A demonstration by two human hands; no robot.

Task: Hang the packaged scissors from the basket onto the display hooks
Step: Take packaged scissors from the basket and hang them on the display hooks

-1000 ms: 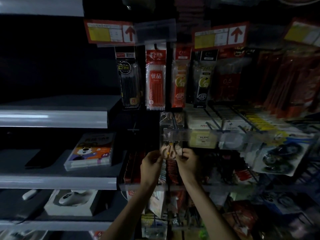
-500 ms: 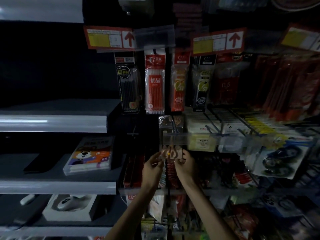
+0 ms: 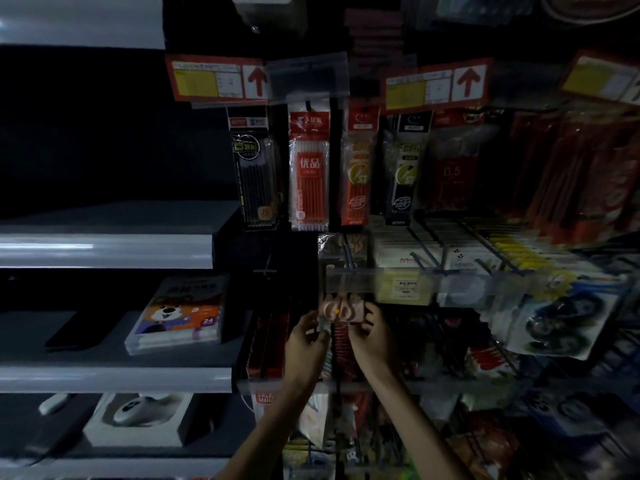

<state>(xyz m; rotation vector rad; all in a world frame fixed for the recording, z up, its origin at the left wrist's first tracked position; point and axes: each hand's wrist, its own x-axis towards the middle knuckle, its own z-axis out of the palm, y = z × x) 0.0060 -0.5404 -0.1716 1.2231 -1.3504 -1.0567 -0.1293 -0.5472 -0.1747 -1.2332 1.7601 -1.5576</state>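
Left hand (image 3: 304, 336) | right hand (image 3: 372, 336) | both raised, pinching scissors pack (image 3: 341, 308)

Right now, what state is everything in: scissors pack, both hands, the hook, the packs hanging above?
scissors pack: held upright, top behind the clear price strip; on the hook or not, cannot tell.
left hand: pinches the pack's left edge.
right hand: pinches its right edge.
display hook: a shiny pack already hangs further back.
refill packs: hanging upright, untouched.
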